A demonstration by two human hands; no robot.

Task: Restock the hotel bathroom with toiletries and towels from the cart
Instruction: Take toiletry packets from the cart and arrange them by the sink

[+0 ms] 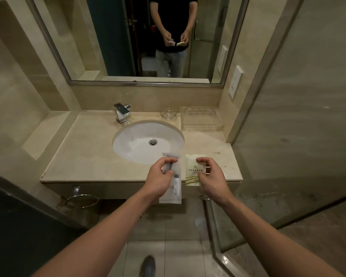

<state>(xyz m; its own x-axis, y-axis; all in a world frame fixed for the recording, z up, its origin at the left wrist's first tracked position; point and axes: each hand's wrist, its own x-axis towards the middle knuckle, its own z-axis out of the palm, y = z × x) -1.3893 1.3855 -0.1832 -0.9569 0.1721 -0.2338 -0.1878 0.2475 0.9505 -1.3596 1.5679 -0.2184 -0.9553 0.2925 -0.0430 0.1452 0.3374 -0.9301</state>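
My left hand (158, 176) pinches a long translucent packet (173, 188) with a toothbrush kit inside, held upright over the front edge of the vanity counter (84, 156). My right hand (211, 174) grips a pale yellow sachet (194, 170) with a small printed logo, held just above the counter's front right part. The two packets are side by side, a small gap between them. An empty clear acrylic tray (201, 120) stands at the back right of the counter.
A white oval sink (140, 142) sits in the counter with a chrome tap (122, 112) behind it. A glass (168, 114) stands left of the tray. A mirror hangs above. A glass shower partition (288, 136) closes the right side. A towel ring (81, 199) hangs below left.
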